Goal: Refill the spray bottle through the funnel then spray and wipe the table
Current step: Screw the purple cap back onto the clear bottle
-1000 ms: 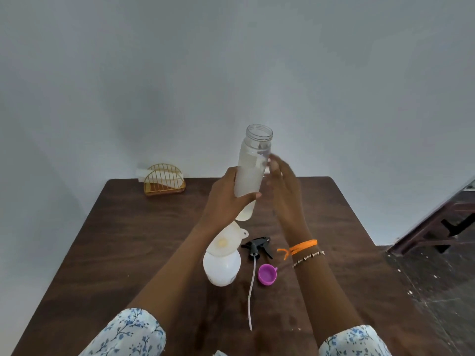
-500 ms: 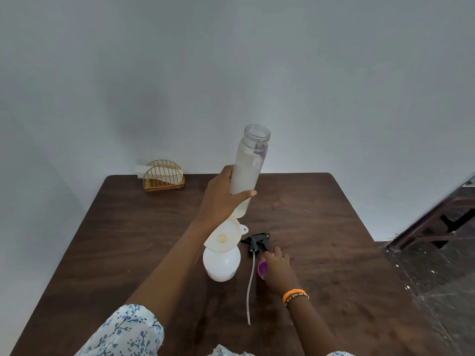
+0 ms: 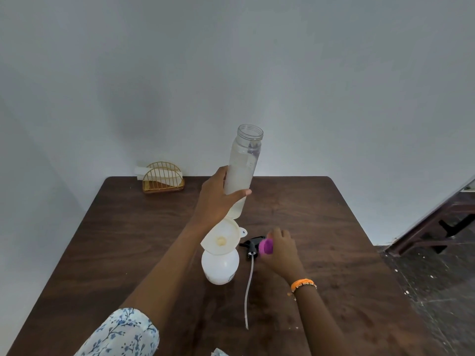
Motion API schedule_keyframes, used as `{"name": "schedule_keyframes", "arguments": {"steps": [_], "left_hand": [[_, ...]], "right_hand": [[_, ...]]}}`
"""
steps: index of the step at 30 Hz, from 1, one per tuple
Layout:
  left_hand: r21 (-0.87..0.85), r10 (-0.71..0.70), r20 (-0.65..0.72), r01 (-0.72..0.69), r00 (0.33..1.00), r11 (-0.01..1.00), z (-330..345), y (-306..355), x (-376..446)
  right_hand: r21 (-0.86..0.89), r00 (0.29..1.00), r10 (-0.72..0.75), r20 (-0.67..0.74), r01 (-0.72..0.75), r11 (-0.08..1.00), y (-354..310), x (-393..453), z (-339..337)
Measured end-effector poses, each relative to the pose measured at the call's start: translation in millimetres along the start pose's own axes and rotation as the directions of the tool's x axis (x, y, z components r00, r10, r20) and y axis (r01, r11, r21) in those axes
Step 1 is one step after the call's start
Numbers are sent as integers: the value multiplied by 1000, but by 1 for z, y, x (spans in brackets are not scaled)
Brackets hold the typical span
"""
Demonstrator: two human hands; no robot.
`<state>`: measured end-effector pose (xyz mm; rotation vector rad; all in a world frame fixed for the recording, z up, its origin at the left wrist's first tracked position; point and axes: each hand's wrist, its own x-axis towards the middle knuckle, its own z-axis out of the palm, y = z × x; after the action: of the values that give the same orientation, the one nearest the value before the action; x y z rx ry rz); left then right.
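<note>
The left hand [image 3: 216,201] is wrapped around the lower half of a clear refill bottle [image 3: 243,170], thumb on the near side, and holds it nearly upright, tilted a little to the right, its uncapped mouth at the top. The bottle's base hangs just above a white funnel [image 3: 222,240], which sits tilted in the neck of the round white spray bottle [image 3: 219,265] standing in the middle of the dark wooden table [image 3: 128,240]. The right hand [image 3: 280,253] is low over the table just right of the spray bottle, fingers closed on a small purple cap [image 3: 266,246]. Beside it lies the black trigger sprayer head [image 3: 253,245], its thin dip tube [image 3: 248,286] trailing toward the near edge. A gold wire holder [image 3: 163,177] stands at the far left corner.

The pouring stage looks either done or paused, since the refill bottle is mouth-up and nothing flows. Judging by the cap in hand, the next move is probably capping: bringing the cap up to the open mouth and threading it squarely, while the left hand steadies the bottle clear of the loosely seated funnel.
</note>
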<state>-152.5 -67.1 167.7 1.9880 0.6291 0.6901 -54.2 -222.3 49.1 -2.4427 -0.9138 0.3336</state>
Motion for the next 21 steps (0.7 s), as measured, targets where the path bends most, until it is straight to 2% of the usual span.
{"name": "schedule_keyframes", "arguments": {"steps": [3, 6, 9, 12, 14, 16, 19, 21], "left_hand": [[0, 0, -23, 0, 1000, 1000, -3, 4, 3], [-7, 9, -53, -9, 999, 1000, -8, 9, 7], [1, 20, -88, -20, 996, 1000, -13, 15, 14], [1, 23, -123, -23, 992, 1000, -20, 23, 22], [10, 30, -152, -28, 988, 1000, -26, 29, 28], [27, 41, -179, -36, 983, 999, -31, 35, 34], [55, 50, -203, -39, 978, 998, -38, 44, 41], [47, 62, -208, -53, 976, 997, -43, 50, 44]], "right_hand": [[199, 989, -52, -136, 79, 977, -33, 8, -45], [414, 947, -159, -279, 268, 870, -75, 11, -96], [532, 864, -250, -438, 473, 702, -116, 10, -140], [683, 826, -239, -510, 558, 471, -147, 13, -165], [721, 805, -227, -547, 592, 361, -163, 19, -177], [719, 782, -215, -584, 622, 309, -179, 26, -185], [724, 776, -212, -594, 630, 282, -194, 42, -191], [703, 765, -242, -597, 644, 302, -201, 54, -195]]}}
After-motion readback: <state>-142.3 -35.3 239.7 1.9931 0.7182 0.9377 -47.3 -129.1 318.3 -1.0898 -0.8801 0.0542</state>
